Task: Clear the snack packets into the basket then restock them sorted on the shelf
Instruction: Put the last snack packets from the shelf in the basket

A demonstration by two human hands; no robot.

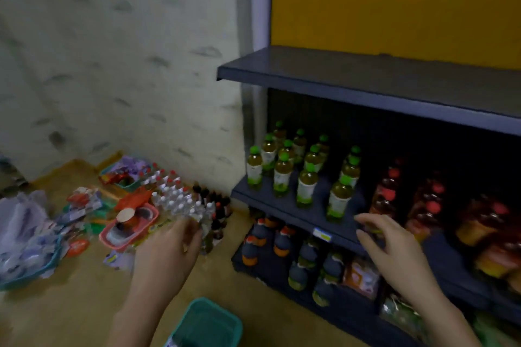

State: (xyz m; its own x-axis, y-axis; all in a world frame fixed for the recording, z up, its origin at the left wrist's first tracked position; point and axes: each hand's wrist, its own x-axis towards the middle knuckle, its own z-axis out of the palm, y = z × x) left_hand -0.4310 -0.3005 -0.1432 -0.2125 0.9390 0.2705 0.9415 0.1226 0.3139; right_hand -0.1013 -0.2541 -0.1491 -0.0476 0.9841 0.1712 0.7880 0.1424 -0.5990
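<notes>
Head view showed the right hand [394, 253] at the front edge of the shelf [270, 205], fingers [369, 239] loosely parted. The left hand [166, 253] had fingers curled near the teal basket [208, 324]; any grip was indeterminable.

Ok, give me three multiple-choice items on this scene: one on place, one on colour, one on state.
1. The teal basket sits: A on the top shelf; B on the floor, nearest the camera; C on the wall.
2. Caps on the bottles at the middle shelf's left end: A green; B blue; C white.
3. Those bottles: A lie flat; B stand upright; C hang.
Key: B, it rests on the floor at the view's bottom edge; A, green tops show; B, caps point up.
</notes>
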